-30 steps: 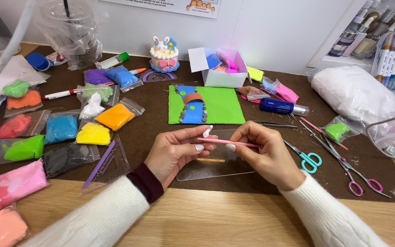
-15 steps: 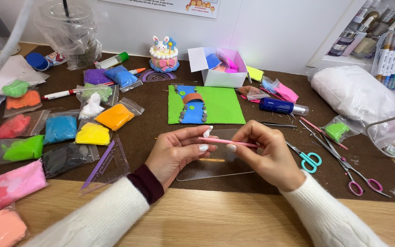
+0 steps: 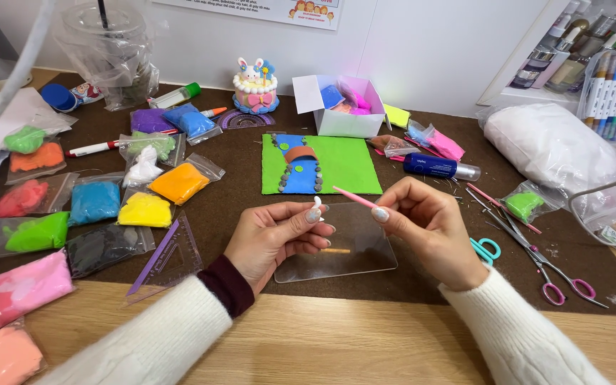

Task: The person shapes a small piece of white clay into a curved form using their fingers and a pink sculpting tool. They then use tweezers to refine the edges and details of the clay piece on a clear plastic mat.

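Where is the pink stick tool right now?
In the head view, the pink stick tool is pinched in the right hand, centre frame, above the clear plastic sheet, near the left hand.

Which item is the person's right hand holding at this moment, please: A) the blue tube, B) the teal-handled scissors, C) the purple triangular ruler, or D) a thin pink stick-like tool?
D: the right hand pinches a thin pink tool between its fingertips, while the teal-handled scissors, the purple triangular ruler and the blue tube all lie untouched on the brown mat.
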